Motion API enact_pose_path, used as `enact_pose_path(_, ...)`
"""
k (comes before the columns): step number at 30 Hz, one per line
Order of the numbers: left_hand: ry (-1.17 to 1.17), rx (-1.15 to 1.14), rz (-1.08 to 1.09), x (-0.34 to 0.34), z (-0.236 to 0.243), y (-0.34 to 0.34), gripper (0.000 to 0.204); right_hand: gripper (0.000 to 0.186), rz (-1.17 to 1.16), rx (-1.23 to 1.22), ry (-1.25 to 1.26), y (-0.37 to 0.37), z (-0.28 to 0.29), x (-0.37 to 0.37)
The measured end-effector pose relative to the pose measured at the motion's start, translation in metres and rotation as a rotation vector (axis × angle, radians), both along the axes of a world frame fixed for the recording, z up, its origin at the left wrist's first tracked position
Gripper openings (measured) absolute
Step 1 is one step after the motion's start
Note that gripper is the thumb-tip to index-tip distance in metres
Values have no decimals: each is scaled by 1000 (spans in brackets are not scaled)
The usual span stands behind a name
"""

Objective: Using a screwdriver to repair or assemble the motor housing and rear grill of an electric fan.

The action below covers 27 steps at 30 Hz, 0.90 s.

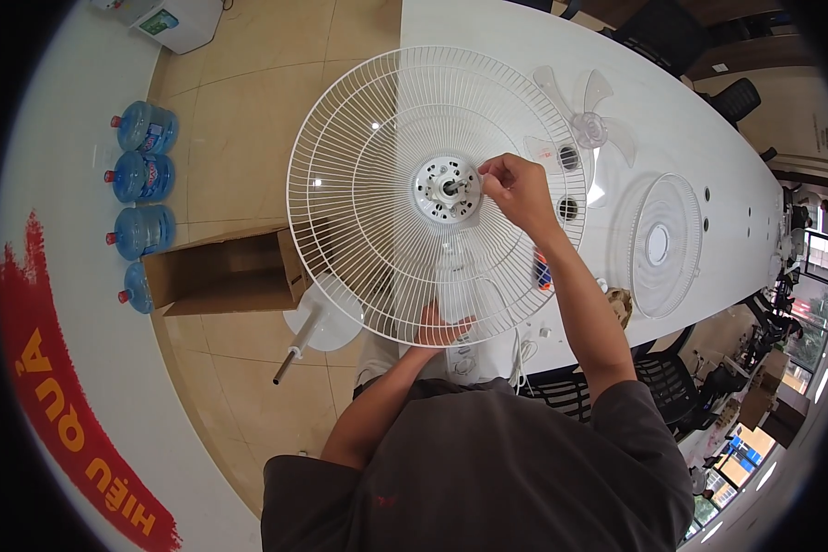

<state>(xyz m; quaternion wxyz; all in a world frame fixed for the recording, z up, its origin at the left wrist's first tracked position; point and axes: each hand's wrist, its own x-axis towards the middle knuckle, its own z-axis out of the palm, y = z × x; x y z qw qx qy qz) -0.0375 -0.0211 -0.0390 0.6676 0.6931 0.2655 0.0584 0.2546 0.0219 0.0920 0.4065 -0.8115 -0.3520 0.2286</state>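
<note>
A large white wire fan guard [349, 166] faces up in front of me, fixed round a white motor hub with a metal shaft [449, 189] at its centre. My right hand [521, 191] is over the guard, thumb and fingers pinched together at the hub's right edge; whatever they hold is too small to make out. Below the guard, seen through its near wires, is my left hand [440, 327], with fingers stretched out beside the fan's white body and base [464, 361]. The wires partly hide that hand.
On the white table [708, 120] lie a clear fan blade [590, 129] and a second wire guard [667, 244]. An open cardboard box [220, 271] and a white stand with a pole [317, 322] are at left. Blue water bottles [145, 177] line the wall. Chairs [667, 368] stand at right.
</note>
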Motion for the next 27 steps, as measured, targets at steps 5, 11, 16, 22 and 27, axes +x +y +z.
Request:
enact_pose_path(5, 32, -74, -6, -1, -3, 0, 56, 10, -84, -66, 204, -3, -2, 5)
enact_pose_path(11, 60, 66, -29, -1, 5, 0, 57, 9, 169, -34, -13, 0, 2, 0)
enact_pose_path(16, -18, 108, -95, -4, -8, -2, 59, 13, 293, 94, -231, 4, -9, -6)
enact_pose_path(22, 52, 37, -72, -2, -8, -2, 55, 15, 327, 157, -326, 1, -13, -6)
enact_pose_path(27, 30, 105, -87, -5, -13, -6, 61, 17, 303, 171, -306, 1, -15, -8)
